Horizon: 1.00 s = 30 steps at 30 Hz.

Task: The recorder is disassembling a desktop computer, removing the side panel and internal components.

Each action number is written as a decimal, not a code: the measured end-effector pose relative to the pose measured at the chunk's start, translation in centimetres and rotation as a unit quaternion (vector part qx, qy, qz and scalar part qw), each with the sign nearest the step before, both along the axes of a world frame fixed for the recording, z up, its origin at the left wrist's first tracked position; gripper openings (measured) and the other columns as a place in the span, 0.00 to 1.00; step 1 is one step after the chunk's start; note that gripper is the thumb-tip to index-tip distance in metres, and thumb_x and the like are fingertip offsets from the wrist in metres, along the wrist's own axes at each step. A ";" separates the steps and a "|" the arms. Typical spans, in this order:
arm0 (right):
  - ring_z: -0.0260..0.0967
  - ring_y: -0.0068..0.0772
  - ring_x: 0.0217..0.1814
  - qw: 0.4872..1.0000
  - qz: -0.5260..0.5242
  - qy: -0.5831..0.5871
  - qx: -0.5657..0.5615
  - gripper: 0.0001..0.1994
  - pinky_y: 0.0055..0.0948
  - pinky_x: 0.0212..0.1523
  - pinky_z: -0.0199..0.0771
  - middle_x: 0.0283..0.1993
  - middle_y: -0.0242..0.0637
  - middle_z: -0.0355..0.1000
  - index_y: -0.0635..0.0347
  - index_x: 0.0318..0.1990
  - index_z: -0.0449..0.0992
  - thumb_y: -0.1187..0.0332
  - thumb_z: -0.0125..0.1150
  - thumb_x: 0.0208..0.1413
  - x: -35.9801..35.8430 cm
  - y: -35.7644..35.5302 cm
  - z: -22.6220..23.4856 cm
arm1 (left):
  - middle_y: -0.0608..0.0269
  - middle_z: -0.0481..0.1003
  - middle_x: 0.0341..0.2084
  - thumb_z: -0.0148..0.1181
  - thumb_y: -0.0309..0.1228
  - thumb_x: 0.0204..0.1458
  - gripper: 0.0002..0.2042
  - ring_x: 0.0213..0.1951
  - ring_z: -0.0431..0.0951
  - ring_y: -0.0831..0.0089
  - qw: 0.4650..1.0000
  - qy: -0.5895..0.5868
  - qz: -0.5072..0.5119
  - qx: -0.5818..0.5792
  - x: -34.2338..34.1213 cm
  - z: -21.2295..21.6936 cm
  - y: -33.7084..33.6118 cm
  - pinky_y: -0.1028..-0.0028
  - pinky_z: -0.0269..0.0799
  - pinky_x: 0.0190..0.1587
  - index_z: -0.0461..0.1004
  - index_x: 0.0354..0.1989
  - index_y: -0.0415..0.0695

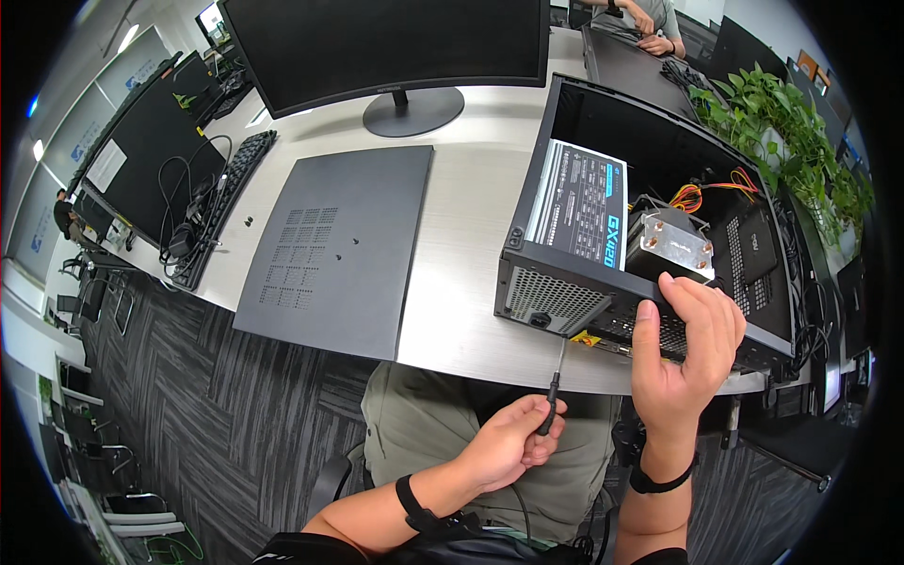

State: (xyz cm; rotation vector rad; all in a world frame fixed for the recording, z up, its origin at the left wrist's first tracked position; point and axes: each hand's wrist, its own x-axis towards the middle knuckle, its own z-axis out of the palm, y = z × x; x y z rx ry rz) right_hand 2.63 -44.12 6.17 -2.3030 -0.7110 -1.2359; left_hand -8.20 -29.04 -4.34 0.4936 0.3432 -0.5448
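An opened black computer case (603,281) lies on the right of the table. Inside it are a power supply (582,202) with a white and black label, a metal cooler (674,247) and red and yellow wires (687,199). My left hand (513,441) is closed around the black handle of a screwdriver (553,400). The screwdriver's shaft points up at the near panel of the case, beside a yellow tag (586,338); whether its tip touches a screw is hidden. My right hand (686,348) grips the case's near upper edge, fingertips over the rim and thumb against the outside.
Left of the case lies a flat dark side panel (367,226) with small screws (347,250) on it. A monitor (395,47) stands behind. A keyboard (226,202) and cables are at the left, a leafy plant (782,141) at the right. A co-worker's hands (650,28) show at the far side.
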 end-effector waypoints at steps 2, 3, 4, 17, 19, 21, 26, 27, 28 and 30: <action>0.71 0.40 0.40 1.000 0.000 -0.001 0.002 0.14 0.37 0.52 0.63 0.38 0.37 0.77 0.61 0.41 0.79 0.74 0.69 0.44 0.0 0.0 0.0 | 0.58 0.69 0.34 0.47 0.32 0.68 0.10 0.25 0.60 0.79 0.999 0.036 0.029 0.003 0.0 0.6 0.2 0.80 0.56 0.25 0.64 0.48 0.38; 0.71 0.40 0.40 1.000 -0.001 -0.002 0.002 0.14 0.37 0.52 0.63 0.38 0.37 0.77 0.61 0.41 0.79 0.74 0.69 0.44 0.0 0.0 0.1 | 0.57 0.71 0.33 0.50 0.31 0.67 0.08 0.24 0.61 0.80 0.998 0.009 0.023 0.063 0.2 0.8 0.2 0.81 0.55 0.24 0.61 0.46 0.39; 0.71 0.40 0.40 1.000 0.000 0.000 0.003 0.13 0.37 0.52 0.63 0.38 0.37 0.76 0.61 0.40 0.79 0.74 0.69 0.44 0.0 0.0 0.2 | 0.57 0.71 0.33 0.50 0.31 0.67 0.08 0.24 0.61 0.80 0.998 0.009 0.023 0.064 0.2 0.6 0.2 0.81 0.55 0.24 0.61 0.46 0.39; 0.72 0.40 0.39 1.000 0.005 0.006 0.009 0.13 0.36 0.51 0.63 0.37 0.38 0.76 0.62 0.40 0.79 0.74 0.68 0.44 -0.2 0.1 0.2 | 0.57 0.76 0.28 0.43 0.40 0.69 0.15 0.22 0.69 0.75 0.985 -0.017 0.087 0.148 0.5 -0.6 -1.4 0.76 0.66 0.26 0.68 0.35 0.43; 0.72 0.40 0.39 1.000 0.004 0.001 0.010 0.13 0.36 0.51 0.63 0.37 0.38 0.76 0.62 0.39 0.79 0.74 0.68 0.43 -0.2 0.1 0.1 | 0.57 0.76 0.28 0.43 0.41 0.69 0.16 0.23 0.69 0.75 0.987 0.009 0.106 0.118 0.5 0.0 -1.8 0.75 0.68 0.27 0.68 0.35 0.43; 0.72 0.40 0.38 1.000 0.000 -0.015 0.017 0.12 0.36 0.50 0.63 0.37 0.38 0.76 0.61 0.39 0.79 0.74 0.68 0.43 0.4 0.4 0.2 | 0.58 0.76 0.28 0.44 0.43 0.69 0.16 0.24 0.71 0.73 0.986 0.114 0.114 0.033 1.2 1.1 -2.0 0.75 0.70 0.30 0.69 0.36 0.44; 0.72 0.38 0.37 1.000 0.001 -0.026 0.011 0.12 0.34 0.48 0.63 0.36 0.37 0.76 0.61 0.38 0.79 0.74 0.69 0.42 0.3 0.1 0.1 | 0.64 0.67 0.28 0.49 0.33 0.66 0.07 0.20 0.58 0.80 0.995 0.102 -0.015 0.005 -0.3 -1.2 -2.7 0.81 0.50 0.19 0.67 0.40 0.43; 0.72 0.38 0.37 0.999 0.004 -0.031 0.015 0.12 0.33 0.47 0.63 0.36 0.37 0.76 0.61 0.38 0.79 0.73 0.69 0.42 0.4 0.3 0.1 | 0.64 0.67 0.29 0.49 0.30 0.65 0.05 0.20 0.59 0.80 0.998 0.056 -0.026 0.020 -0.4 -1.0 -2.5 0.81 0.50 0.20 0.67 0.40 0.43; 0.72 0.38 0.37 0.999 0.009 -0.030 0.021 0.12 0.33 0.48 0.63 0.36 0.37 0.76 0.61 0.38 0.79 0.73 0.69 0.42 0.5 0.4 0.0 | 0.63 0.68 0.31 0.50 0.28 0.65 0.03 0.20 0.59 0.81 0.999 0.009 -0.037 0.036 -0.6 -1.0 -2.2 0.82 0.50 0.20 0.66 0.41 0.43; 0.72 0.37 0.38 0.999 0.013 -0.034 0.024 0.13 0.34 0.48 0.63 0.36 0.36 0.76 0.60 0.38 0.79 0.73 0.69 0.42 0.6 0.2 -0.2 | 0.63 0.68 0.31 0.50 0.29 0.65 0.04 0.21 0.60 0.81 0.997 -0.034 -0.063 0.028 -1.4 -1.0 -1.3 0.81 0.51 0.21 0.66 0.42 0.42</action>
